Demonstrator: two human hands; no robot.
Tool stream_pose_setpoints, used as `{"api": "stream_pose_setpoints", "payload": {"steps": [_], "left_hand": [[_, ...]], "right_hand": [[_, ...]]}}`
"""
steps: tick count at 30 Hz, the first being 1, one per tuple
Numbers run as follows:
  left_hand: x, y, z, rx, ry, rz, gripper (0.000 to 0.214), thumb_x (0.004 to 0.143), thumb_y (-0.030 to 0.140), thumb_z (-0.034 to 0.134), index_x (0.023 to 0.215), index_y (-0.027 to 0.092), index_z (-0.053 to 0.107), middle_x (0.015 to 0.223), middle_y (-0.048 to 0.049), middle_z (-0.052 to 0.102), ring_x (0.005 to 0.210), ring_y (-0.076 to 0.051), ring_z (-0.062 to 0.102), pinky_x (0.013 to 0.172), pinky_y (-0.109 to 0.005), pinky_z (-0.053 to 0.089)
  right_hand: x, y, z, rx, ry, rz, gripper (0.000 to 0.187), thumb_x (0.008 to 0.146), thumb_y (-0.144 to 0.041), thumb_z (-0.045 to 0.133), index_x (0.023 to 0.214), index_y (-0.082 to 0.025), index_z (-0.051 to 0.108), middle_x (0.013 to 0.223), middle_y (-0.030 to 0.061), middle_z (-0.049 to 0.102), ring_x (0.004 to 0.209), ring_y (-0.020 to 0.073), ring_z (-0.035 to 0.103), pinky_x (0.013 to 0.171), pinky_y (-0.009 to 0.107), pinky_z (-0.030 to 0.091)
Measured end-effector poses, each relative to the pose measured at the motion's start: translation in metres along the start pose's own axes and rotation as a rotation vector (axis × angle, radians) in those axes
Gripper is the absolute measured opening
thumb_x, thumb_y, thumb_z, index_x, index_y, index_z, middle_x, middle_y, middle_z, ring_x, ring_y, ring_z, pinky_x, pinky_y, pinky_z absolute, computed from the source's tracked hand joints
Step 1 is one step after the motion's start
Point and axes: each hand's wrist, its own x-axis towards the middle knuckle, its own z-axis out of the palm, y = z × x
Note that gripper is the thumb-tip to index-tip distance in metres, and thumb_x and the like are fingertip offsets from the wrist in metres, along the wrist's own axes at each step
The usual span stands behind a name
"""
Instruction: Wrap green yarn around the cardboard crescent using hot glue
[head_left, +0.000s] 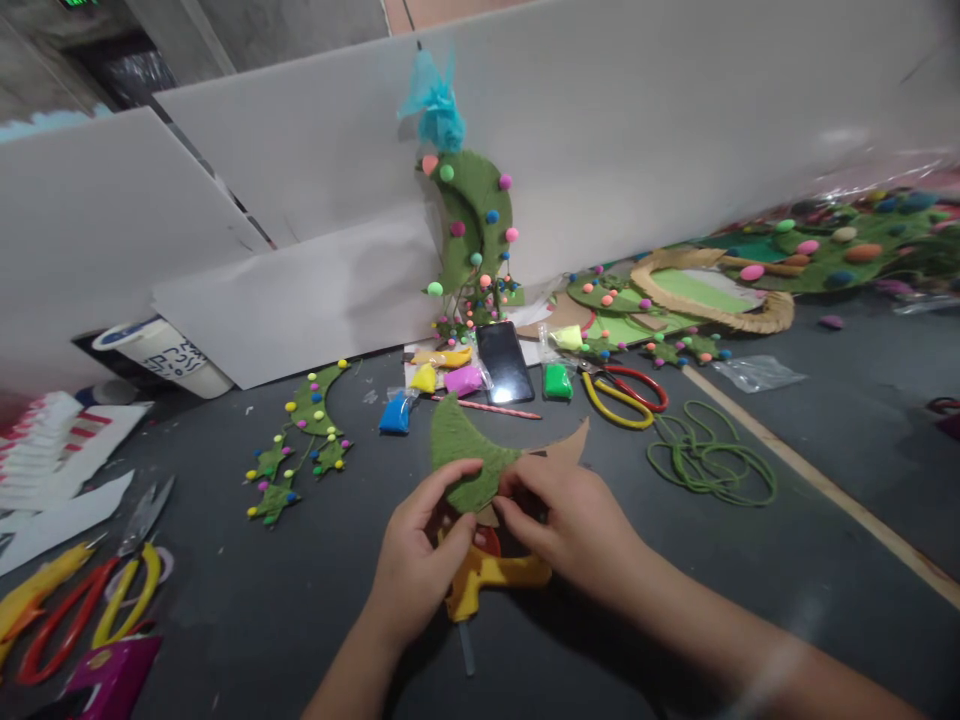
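My left hand (417,558) pinches the lower left edge of a crescent-shaped cardboard piece (469,455) partly wrapped in green yarn. Its bare brown tip (568,444) points right. My right hand (564,522) grips the same piece at its middle, fingers pressed on the yarn edge. Under both hands lies a yellow glue gun (487,578) on the dark floor, partly hidden by my fingers.
A finished green crescent with coloured pom-poms (474,225) leans on the white board. A phone (505,362), clay packets (395,412), scissors (622,392), coiled green cord (709,462) and a decorated branch (304,440) lie ahead. More scissors (90,600) sit at the left.
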Motion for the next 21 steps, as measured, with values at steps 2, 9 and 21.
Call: {"api": "stream_pose_setpoints", "payload": {"steps": [2,9,21], "left_hand": [[0.001,0.0,-0.002,-0.014,-0.017,-0.035,0.041,0.08,0.019,0.057,0.121,0.018,0.058,0.08,-0.0029,0.07,0.065,-0.015,0.068,0.066,-0.025,0.055],[0.009,-0.008,-0.012,0.002,-0.026,-0.027,0.042,0.081,0.023,0.057,0.123,0.018,0.058,0.085,-0.0048,0.071,0.067,-0.016,0.07,0.068,-0.026,0.056],[0.027,-0.026,-0.022,0.11,0.159,0.031,0.048,0.081,0.026,0.056,0.128,0.016,0.055,0.082,-0.0056,0.071,0.071,-0.019,0.071,0.072,-0.03,0.056]], "right_hand": [[0.002,0.003,0.0,-0.03,0.009,0.02,0.009,0.082,-0.023,0.056,0.074,-0.02,0.057,0.067,-0.002,0.062,0.058,0.0119,0.051,0.054,0.022,0.029],[0.012,0.015,-0.009,-0.171,0.016,0.03,0.013,0.084,-0.027,0.056,0.073,-0.02,0.059,0.065,-0.0019,0.063,0.058,0.0132,0.053,0.054,0.023,0.029],[0.031,0.053,-0.026,-0.436,0.241,-0.005,0.021,0.087,-0.032,0.053,0.087,-0.014,0.065,0.09,0.0121,0.065,0.086,0.0266,0.061,0.071,0.035,0.045]]}}
